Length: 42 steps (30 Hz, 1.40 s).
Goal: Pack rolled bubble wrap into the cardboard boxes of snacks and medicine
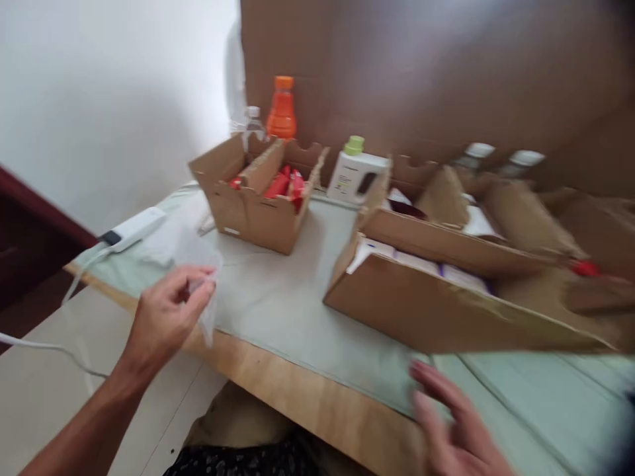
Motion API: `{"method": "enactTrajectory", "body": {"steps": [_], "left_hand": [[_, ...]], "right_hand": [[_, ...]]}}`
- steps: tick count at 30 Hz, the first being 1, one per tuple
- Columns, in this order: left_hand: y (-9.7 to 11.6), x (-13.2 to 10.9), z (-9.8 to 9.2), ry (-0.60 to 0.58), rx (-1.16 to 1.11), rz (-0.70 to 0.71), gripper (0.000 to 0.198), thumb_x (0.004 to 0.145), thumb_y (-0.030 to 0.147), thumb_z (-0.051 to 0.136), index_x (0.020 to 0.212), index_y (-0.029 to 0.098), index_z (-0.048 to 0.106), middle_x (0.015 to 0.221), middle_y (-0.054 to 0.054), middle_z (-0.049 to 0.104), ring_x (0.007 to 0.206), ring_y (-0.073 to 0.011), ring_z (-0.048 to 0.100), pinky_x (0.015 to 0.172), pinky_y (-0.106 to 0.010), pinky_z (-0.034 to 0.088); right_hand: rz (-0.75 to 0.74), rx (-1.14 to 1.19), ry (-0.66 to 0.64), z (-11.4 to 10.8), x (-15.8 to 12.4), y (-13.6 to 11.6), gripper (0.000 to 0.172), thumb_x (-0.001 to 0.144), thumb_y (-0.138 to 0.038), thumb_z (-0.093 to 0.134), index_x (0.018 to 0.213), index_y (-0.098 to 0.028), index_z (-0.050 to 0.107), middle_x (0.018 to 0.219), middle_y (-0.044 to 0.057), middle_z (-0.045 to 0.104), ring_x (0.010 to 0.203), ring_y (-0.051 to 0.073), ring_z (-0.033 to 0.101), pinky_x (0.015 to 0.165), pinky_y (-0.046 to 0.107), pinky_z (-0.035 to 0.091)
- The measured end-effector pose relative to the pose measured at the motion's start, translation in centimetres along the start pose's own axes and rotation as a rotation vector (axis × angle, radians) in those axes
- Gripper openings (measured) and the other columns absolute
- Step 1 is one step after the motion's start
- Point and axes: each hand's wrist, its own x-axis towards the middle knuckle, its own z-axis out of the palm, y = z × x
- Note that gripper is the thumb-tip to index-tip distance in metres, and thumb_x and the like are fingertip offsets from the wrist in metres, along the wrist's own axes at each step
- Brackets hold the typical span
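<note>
My left hand [171,311] pinches a thin, clear plastic bag [208,320] above the table's front edge, left of centre. Part of the bag spreads up behind my fingers, and a corner hangs below them. At the lower right, my right hand [454,423] is partly cut off and slightly blurred; its thumb and fingers are apart with nothing between them. It is nearest to the large divided cardboard box [417,304], which holds white-and-purple cartons [421,262] in its front compartment. A smaller cardboard box [258,221] with red packets [285,184] stands beyond my left hand.
A white bottle with a green cap [354,175] stands between the boxes. Behind them are an orange bottle [282,112] and clear bottles with white caps [479,151]. A white power strip [136,228] with its cable lies at the left. A cardboard panel [397,66] rises behind.
</note>
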Motion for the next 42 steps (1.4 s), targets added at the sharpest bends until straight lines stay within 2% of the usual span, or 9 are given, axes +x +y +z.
{"method": "enactTrajectory", "body": {"steps": [5, 7, 9, 14, 21, 27, 30, 37, 42], "left_hand": [[4.3, -7.6, 8.2, -0.446, -0.512, -0.138, 0.025, 0.087, 0.045, 0.068, 0.081, 0.021, 0.072, 0.109, -0.010, 0.076, 0.096, -0.0265, 0.074, 0.071, -0.032, 0.060], [5.7, -9.6, 10.2, -0.696, -0.653, -0.183, 0.029, 0.092, 0.046, 0.065, 0.104, 0.021, 0.075, 0.110, -0.011, 0.076, 0.092, -0.0259, 0.075, 0.071, -0.034, 0.063], [6.7, -10.6, 10.9, -0.780, -0.688, -0.128, 0.035, 0.095, 0.045, 0.063, 0.121, 0.022, 0.071, 0.115, -0.011, 0.075, 0.093, -0.0256, 0.075, 0.075, -0.037, 0.064], [6.7, -10.8, 10.4, -0.602, -0.393, 0.278, 0.020, 0.091, 0.024, 0.065, 0.108, 0.021, 0.075, 0.123, -0.011, 0.073, 0.112, -0.0266, 0.071, 0.100, -0.044, 0.059], [7.0, -10.7, 11.5, -0.589, -0.212, 0.585, 0.022, 0.096, 0.016, 0.058, 0.112, 0.019, 0.072, 0.122, -0.013, 0.073, 0.118, -0.0277, 0.068, 0.101, -0.047, 0.058], [7.6, -9.9, 14.7, -0.748, 0.043, 0.793, 0.036, 0.093, 0.012, 0.056, 0.125, 0.017, 0.071, 0.148, -0.018, 0.061, 0.144, -0.0396, 0.050, 0.115, -0.063, 0.044], [6.5, -9.4, 15.9, -0.793, 0.105, 0.817, 0.032, 0.095, 0.018, 0.057, 0.124, 0.015, 0.072, 0.145, -0.020, 0.064, 0.139, -0.0417, 0.054, 0.112, -0.065, 0.046], [5.1, -9.0, 15.2, -0.684, 0.008, 0.843, 0.028, 0.100, 0.021, 0.055, 0.122, 0.017, 0.071, 0.141, -0.016, 0.066, 0.135, -0.0350, 0.058, 0.110, -0.057, 0.050], [4.8, -8.1, 14.8, -0.510, 0.071, 0.788, 0.025, 0.101, 0.024, 0.054, 0.117, 0.015, 0.071, 0.129, -0.018, 0.069, 0.121, -0.0346, 0.065, 0.101, -0.054, 0.055]], "right_hand": [[0.008, 0.216, -0.483, 4.3, -1.9, -3.6, 0.087, 0.084, -0.046, 0.078, 0.160, -0.024, 0.040, 0.151, 0.017, 0.060, 0.131, 0.032, 0.065, 0.107, 0.051, 0.057], [0.104, 0.262, -0.400, 4.8, -1.5, -3.8, 0.077, 0.090, -0.041, 0.071, 0.159, -0.021, 0.040, 0.139, 0.016, 0.068, 0.121, 0.028, 0.071, 0.101, 0.045, 0.060], [0.194, 0.252, -0.255, 3.9, -0.8, -3.2, 0.055, 0.097, -0.037, 0.059, 0.149, -0.019, 0.052, 0.112, 0.012, 0.077, 0.096, 0.022, 0.076, 0.083, 0.035, 0.063], [0.242, 0.057, -0.141, -1.5, 1.2, 1.0, 0.046, 0.093, -0.039, 0.062, 0.134, -0.017, 0.063, 0.088, 0.005, 0.076, 0.077, 0.019, 0.072, 0.073, 0.033, 0.060], [-0.006, -0.393, 0.266, -5.7, 0.8, 3.5, 0.037, 0.097, -0.033, 0.061, 0.132, -0.020, 0.064, 0.136, 0.017, 0.068, 0.128, 0.032, 0.064, 0.102, 0.057, 0.054], [-0.265, -0.388, -0.285, -0.2, -0.5, -0.6, 0.032, 0.099, -0.018, 0.055, 0.128, -0.021, 0.068, 0.143, 0.015, 0.066, 0.131, 0.032, 0.061, 0.104, 0.053, 0.052], [-0.267, -0.448, -0.428, -0.5, -1.5, 0.4, 0.030, 0.100, -0.020, 0.057, 0.127, -0.019, 0.068, 0.144, 0.013, 0.066, 0.133, 0.034, 0.060, 0.103, 0.054, 0.051], [-0.120, -0.610, 0.097, -9.4, -5.8, 6.0, 0.015, 0.103, -0.026, 0.057, 0.104, -0.021, 0.070, 0.116, 0.012, 0.077, 0.110, 0.030, 0.071, 0.097, 0.050, 0.054], [-0.155, -0.602, 0.057, -8.0, -3.7, 5.7, 0.020, 0.101, -0.024, 0.056, 0.118, -0.021, 0.067, 0.126, 0.012, 0.074, 0.117, 0.030, 0.068, 0.100, 0.048, 0.053]]}}
